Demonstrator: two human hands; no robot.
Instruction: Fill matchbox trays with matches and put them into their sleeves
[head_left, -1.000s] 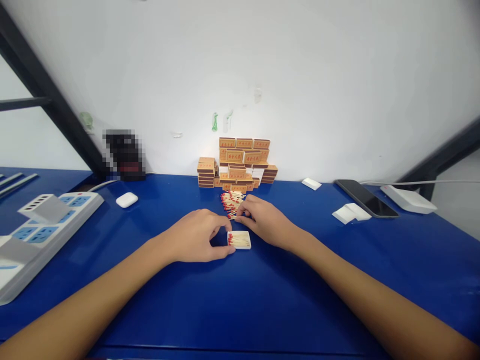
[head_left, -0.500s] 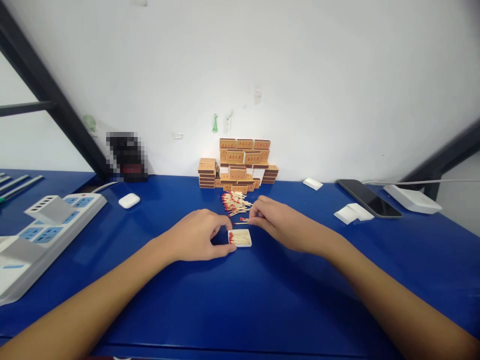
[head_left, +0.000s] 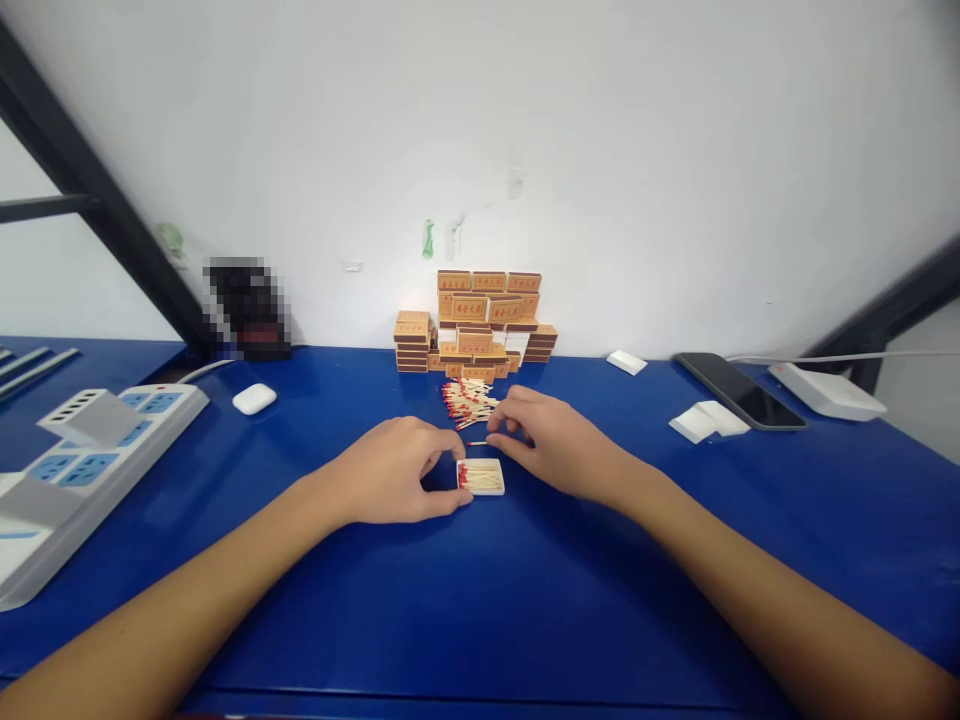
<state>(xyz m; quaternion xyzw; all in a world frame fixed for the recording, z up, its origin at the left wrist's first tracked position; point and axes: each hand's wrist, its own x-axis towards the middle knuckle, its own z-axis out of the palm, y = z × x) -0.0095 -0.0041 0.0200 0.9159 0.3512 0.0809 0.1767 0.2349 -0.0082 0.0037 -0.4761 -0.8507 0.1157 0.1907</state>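
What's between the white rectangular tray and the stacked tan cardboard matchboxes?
Head view: nearest the tray, one red-tipped wooden match by the right hand; beyond, a loose match heap toward the matchboxes.

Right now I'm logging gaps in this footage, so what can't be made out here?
All in the head view:
- Loose match: its plain end, by the right hand; whether it's gripped is unclear.
- Matches in the white tray: their number; overlapping, too small.
- Dark object by the wall: pixelated.
- Power strip: cut off by the left edge.
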